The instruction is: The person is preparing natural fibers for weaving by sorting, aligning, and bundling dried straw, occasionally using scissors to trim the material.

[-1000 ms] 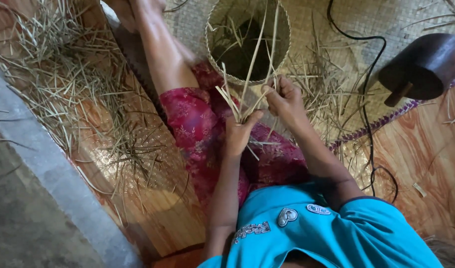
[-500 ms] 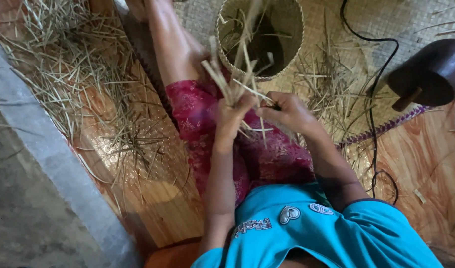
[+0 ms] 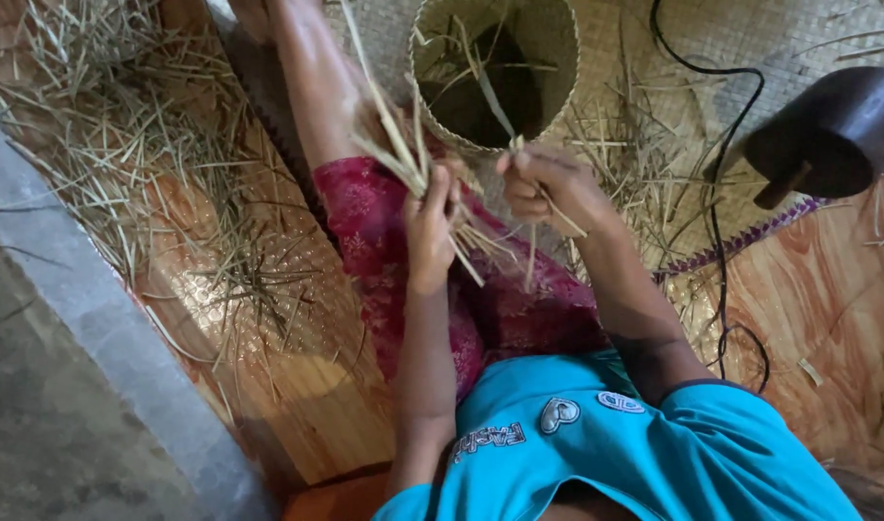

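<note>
Over my lap, my left hand (image 3: 430, 224) grips a bundle of dry straw strips (image 3: 395, 145) that fans up and to the left. My right hand (image 3: 548, 188) pinches a single straw strip (image 3: 488, 92) whose upper end reaches toward the mouth of a round woven basket (image 3: 557, 58). The basket stands on the woven mat just beyond my knees. More loose strips hang below both hands across my red patterned shorts (image 3: 384, 222).
Loose straw (image 3: 143, 164) litters the wooden floor at the left, and more straw (image 3: 635, 154) lies by the basket. A black cable (image 3: 717, 193) runs down the right side. A dark rounded object (image 3: 832, 130) sits at the far right. A grey concrete ledge (image 3: 85, 318) borders the left.
My hands have moved apart: the left keeps the bundle while the right has drawn one strip off to the right. The view has shifted slightly closer.
</note>
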